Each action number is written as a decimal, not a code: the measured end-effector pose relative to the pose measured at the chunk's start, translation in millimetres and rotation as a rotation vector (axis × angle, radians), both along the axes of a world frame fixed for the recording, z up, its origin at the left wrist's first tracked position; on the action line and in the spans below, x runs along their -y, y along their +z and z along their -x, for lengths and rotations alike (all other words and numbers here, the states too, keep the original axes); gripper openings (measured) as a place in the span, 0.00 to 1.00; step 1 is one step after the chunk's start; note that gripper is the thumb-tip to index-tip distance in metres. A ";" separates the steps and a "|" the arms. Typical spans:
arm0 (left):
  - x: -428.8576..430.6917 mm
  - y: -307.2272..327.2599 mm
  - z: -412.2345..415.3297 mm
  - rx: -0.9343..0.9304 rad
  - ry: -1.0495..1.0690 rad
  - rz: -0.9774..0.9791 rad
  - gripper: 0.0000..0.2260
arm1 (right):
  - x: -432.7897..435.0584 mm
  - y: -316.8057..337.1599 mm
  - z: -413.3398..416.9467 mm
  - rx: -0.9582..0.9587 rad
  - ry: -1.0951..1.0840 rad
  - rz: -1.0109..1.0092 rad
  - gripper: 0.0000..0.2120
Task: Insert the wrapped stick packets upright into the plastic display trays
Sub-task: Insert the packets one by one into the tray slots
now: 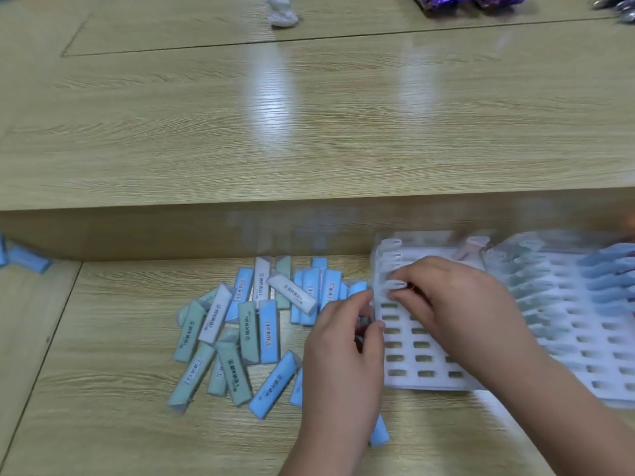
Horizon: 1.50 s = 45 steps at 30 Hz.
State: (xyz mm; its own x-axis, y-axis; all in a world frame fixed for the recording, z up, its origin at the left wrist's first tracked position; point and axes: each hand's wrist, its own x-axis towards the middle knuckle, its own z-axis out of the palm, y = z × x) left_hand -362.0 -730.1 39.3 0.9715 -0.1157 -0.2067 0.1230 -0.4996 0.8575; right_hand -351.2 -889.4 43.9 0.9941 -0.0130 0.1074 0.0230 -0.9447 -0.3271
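A heap of blue, green and white wrapped stick packets (254,324) lies on the wooden table, left of a white plastic display tray (422,369) with rows of oval slots. Three white packets stand upright in the tray's far-left column. My right hand (450,304) pinches the third one, a white packet (395,285), at its top over a slot. My left hand (347,341) sits at the tray's left edge with curled fingers around a small packet, mostly hidden. A second tray (584,324) to the right carries blue and green packets standing in rows.
A raised wooden ledge (171,231) runs behind the work area. A couple of blue packets (24,257) lie at the far left. A white object (283,10) and purple wrappers (470,1) sit at the back of the upper surface.
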 end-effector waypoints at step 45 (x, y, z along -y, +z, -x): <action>-72.5 39.0 -57.0 0.121 0.125 0.100 0.05 | -19.1 36.9 35.8 0.001 -0.468 -0.955 0.05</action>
